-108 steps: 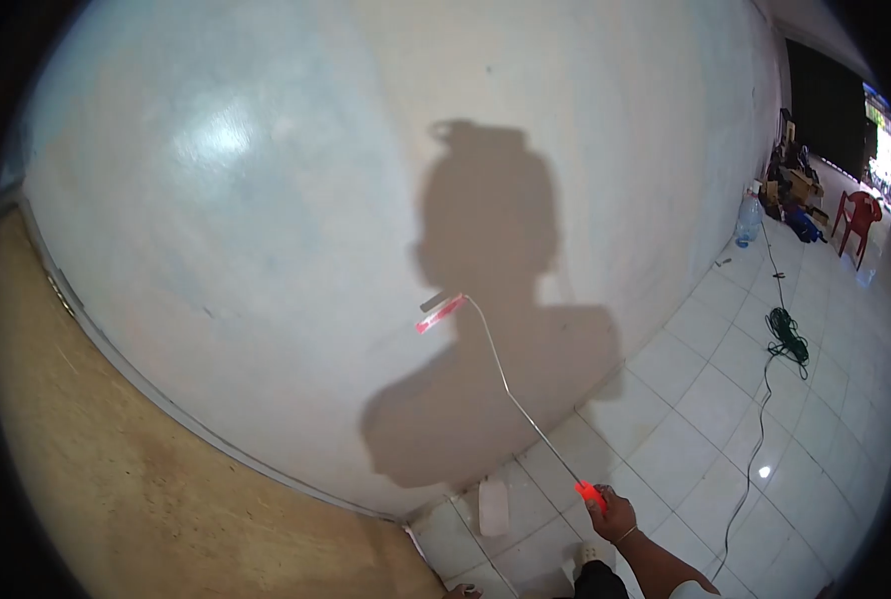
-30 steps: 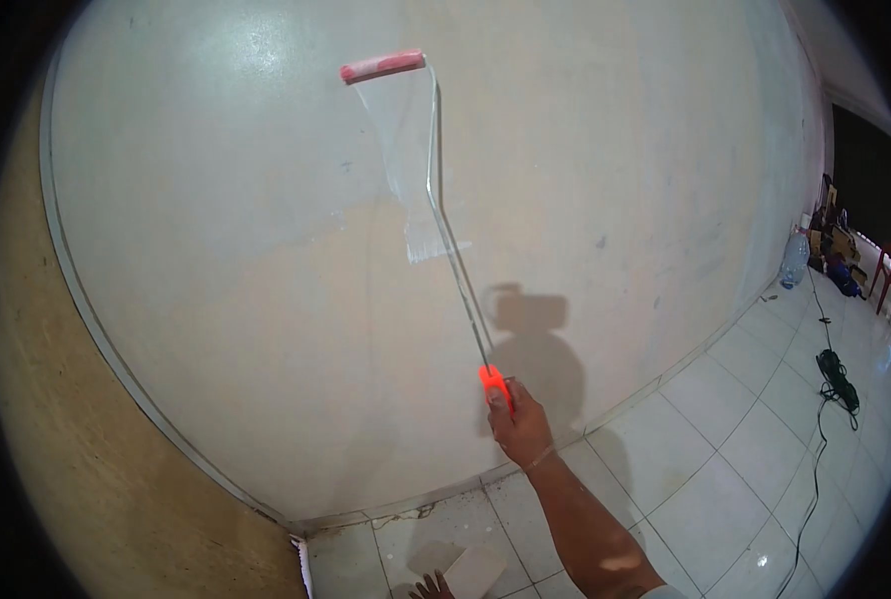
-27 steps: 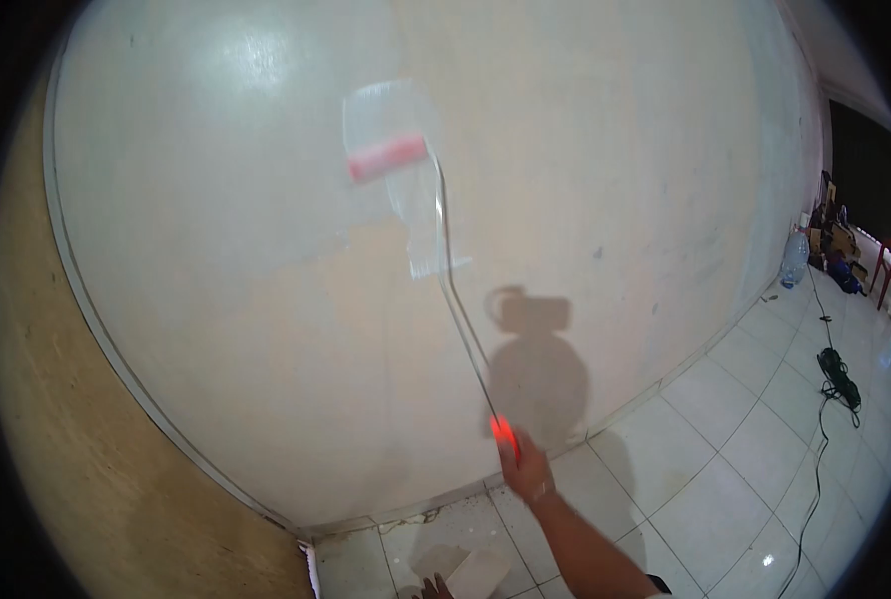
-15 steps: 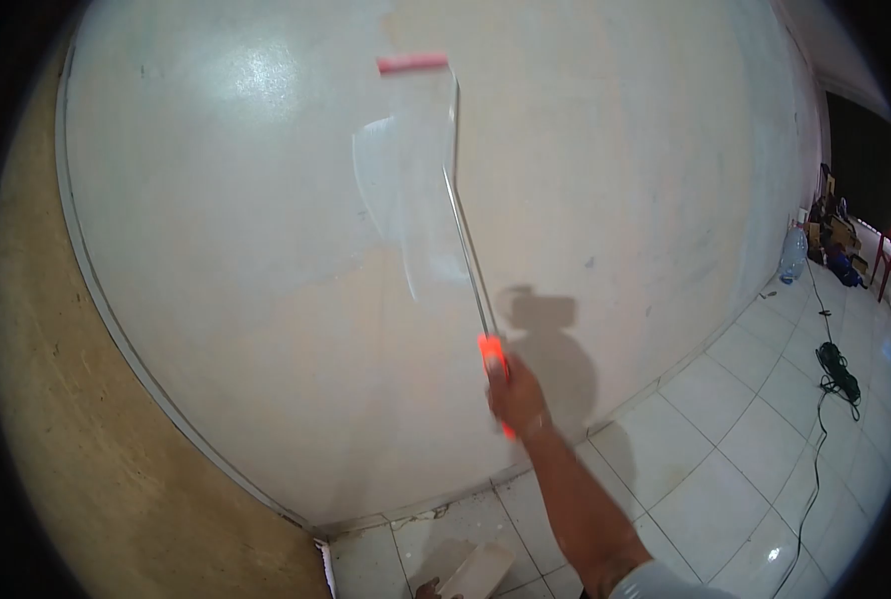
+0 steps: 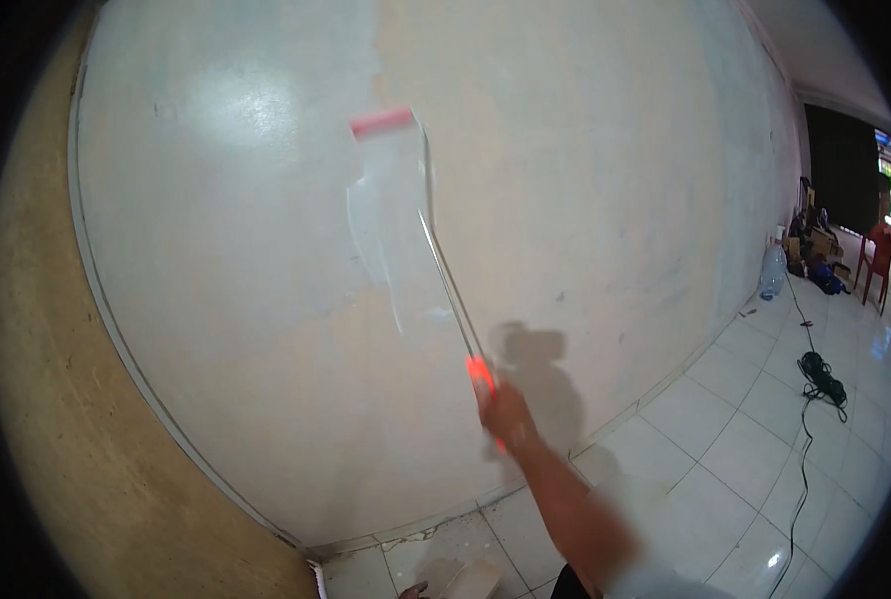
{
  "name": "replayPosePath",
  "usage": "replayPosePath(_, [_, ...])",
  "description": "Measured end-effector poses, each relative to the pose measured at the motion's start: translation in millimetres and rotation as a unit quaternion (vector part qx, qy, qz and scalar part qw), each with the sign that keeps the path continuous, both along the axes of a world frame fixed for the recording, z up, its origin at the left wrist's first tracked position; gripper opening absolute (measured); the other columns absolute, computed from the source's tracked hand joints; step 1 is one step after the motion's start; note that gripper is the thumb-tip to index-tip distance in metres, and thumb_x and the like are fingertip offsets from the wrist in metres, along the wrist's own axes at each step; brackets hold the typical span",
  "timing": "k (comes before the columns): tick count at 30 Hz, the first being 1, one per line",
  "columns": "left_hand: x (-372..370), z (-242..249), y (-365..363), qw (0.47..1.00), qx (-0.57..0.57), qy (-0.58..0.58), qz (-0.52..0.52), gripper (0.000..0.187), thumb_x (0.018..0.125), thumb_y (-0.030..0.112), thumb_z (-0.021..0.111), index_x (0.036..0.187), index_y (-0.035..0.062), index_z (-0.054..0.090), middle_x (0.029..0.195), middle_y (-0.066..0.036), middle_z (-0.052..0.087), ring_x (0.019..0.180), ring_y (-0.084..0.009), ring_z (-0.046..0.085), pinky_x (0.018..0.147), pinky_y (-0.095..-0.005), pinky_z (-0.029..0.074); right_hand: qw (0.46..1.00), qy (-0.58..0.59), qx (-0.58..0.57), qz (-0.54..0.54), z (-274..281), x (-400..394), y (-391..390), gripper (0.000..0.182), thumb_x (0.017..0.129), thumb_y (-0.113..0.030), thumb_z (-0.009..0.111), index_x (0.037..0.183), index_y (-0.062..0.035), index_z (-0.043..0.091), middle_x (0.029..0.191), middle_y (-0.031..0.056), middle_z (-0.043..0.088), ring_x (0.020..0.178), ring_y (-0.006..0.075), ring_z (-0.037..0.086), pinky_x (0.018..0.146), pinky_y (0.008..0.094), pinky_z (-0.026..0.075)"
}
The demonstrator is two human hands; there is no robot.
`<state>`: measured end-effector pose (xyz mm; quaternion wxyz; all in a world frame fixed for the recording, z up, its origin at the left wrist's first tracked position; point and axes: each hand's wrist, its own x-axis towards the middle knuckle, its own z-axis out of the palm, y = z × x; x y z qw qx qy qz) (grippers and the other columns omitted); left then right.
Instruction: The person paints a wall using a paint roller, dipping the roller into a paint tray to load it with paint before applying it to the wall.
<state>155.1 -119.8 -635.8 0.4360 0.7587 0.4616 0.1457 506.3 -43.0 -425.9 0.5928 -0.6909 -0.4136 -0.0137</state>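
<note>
A paint roller [image 5: 447,285] with a pink sleeve, a bent thin metal rod and an orange handle is in my right hand [image 5: 505,411], its fingers wrapped round the handle. The sleeve is up against the pale wall [image 5: 605,180], just above a wet, whitish patch of paint [image 5: 380,225]. At the bottom edge, part of my left hand [image 5: 414,591] shows beside a pale paint tray [image 5: 472,579] and seems to grip its side. Most of that hand and the tray are cut off by the frame.
A brown panel [image 5: 76,399] with a grey trim strip borders the wall on the left. White floor tiles [image 5: 665,499] run along its foot. On the right lie a coiled dark cable [image 5: 822,384], a clear plastic bottle [image 5: 773,270], piled boxes and a red chair [image 5: 877,262].
The roller sleeve has come down the wall and a little left, and it is more tilted. My right hand has lowered slightly. The camera view has shifted a little too.
</note>
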Motion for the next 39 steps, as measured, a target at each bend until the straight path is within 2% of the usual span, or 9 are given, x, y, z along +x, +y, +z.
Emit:
replayPosePath(3, [6, 14, -3, 0.999, -0.038, -0.007, 0.018, 0.053, 0.087, 0.021, 0.061, 0.132, 0.0006, 0.040, 0.125, -0.019, 0.049, 0.108, -0.0294, 0.052, 0.085, -0.0374, 0.046, 0.970, 0.165, -0.077, 0.158, 114, 13, 12, 0.042, 0.093, -0.040, 0.042, 0.109, -0.0017, 0.050, 0.093, 0.0256, 0.060, 0.088, 0.0450, 0.055, 0.074, 0.0437, 0.047])
replayPosePath(12, [2, -7, -12, 0.996, -0.001, -0.071, -0.045, 0.048, 0.089, 0.014, 0.058, 0.130, 0.0003, 0.039, 0.110, -0.017, 0.052, 0.097, -0.0231, 0.055, 0.080, -0.0328, 0.048, 0.992, 0.096, -0.048, 0.061, -109, -25, -47, 0.053, 0.090, -0.049, 0.040, 0.117, -0.0059, 0.055, 0.109, 0.0242, 0.058, 0.107, 0.0406, 0.052, 0.091, 0.0426, 0.042])
replayPosePath(15, [1, 26, -22, 0.999, 0.018, -0.037, -0.020, 0.047, 0.088, 0.013, 0.060, 0.129, -0.0002, 0.041, 0.112, -0.018, 0.051, 0.099, -0.0236, 0.054, 0.081, -0.0334, 0.048, 0.972, -0.173, 0.160, 0.000, -20, 43, 41, 0.049, 0.092, -0.043, 0.041, 0.111, -0.0011, 0.055, 0.103, 0.0276, 0.058, 0.099, 0.0434, 0.054, 0.083, 0.0441, 0.045])
replayPosePath(18, [2, 35, -19, 0.997, -0.018, -0.070, 0.000, 0.047, 0.087, 0.014, 0.061, 0.128, -0.0008, 0.042, 0.113, -0.018, 0.053, 0.101, -0.0246, 0.054, 0.082, -0.0345, 0.048, 0.982, 0.084, 0.014, 0.166, 182, 29, 16, 0.042, 0.094, -0.044, 0.037, 0.079, -0.0051, 0.045, 0.056, 0.0075, 0.048, 0.045, 0.0173, 0.046, 0.046, 0.0341, 0.042])
replayPosePath(21, [10, 42, -15, 0.999, 0.014, -0.039, 0.009, 0.047, 0.086, 0.015, 0.063, 0.126, -0.0005, 0.045, 0.111, -0.018, 0.056, 0.099, -0.0255, 0.055, 0.081, -0.0360, 0.048, 0.986, 0.075, -0.024, 0.147, 160, 39, 34, 0.053, 0.092, -0.054, 0.034, 0.086, -0.0029, 0.046, 0.058, 0.0073, 0.049, 0.046, 0.0197, 0.048, 0.049, 0.0348, 0.045])
replayPosePath(24, [11, 21, -15, 0.996, -0.010, -0.086, 0.000, 0.047, 0.085, 0.017, 0.064, 0.125, 0.0005, 0.046, 0.108, -0.018, 0.058, 0.098, -0.0259, 0.055, 0.080, -0.0374, 0.047, 0.997, -0.036, 0.054, 0.048, -21, 36, 27, 0.052, 0.091, -0.047, 0.039, 0.119, -0.0030, 0.049, 0.110, 0.0285, 0.055, 0.107, 0.0437, 0.050, 0.088, 0.0456, 0.042])
replayPosePath(29, [3, 28, -16, 0.995, 0.032, -0.078, -0.049, 0.046, 0.086, 0.016, 0.062, 0.127, 0.0014, 0.045, 0.113, -0.019, 0.056, 0.098, -0.0255, 0.055, 0.081, -0.0366, 0.047, 0.994, 0.074, -0.068, 0.044, -111, -20, -44, 0.043, 0.091, -0.038, 0.042, 0.115, -0.0042, 0.055, 0.102, 0.0238, 0.060, 0.100, 0.0388, 0.056, 0.087, 0.0429, 0.043])
replayPosePath(36, [4, 45, -11, 0.989, -0.079, -0.125, -0.027, 0.045, 0.091, 0.015, 0.053, 0.133, 0.0050, 0.039, 0.116, -0.015, 0.049, 0.101, -0.0261, 0.052, 0.084, -0.0349, 0.046, 0.984, 0.065, -0.024, 0.163, 255, 32, 28, 0.053, 0.093, -0.052, 0.027, 0.075, -0.0051, 0.043, 0.058, 0.0073, 0.048, 0.044, 0.0208, 0.046, 0.048, 0.0388, 0.042])
replayPosePath(39, [11, 60, -20, 0.998, -0.028, -0.062, -0.015, 0.043, 0.092, 0.017, 0.051, 0.132, 0.0060, 0.040, 0.108, -0.012, 0.052, 0.100, -0.0244, 0.053, 0.084, -0.0341, 0.046, 0.985, 0.075, -0.012, 0.157, 255, 30, 29, 0.053, 0.092, -0.054, 0.026, 0.074, -0.0063, 0.041, 0.056, 0.0065, 0.046, 0.043, 0.0205, 0.045, 0.047, 0.0380, 0.041])
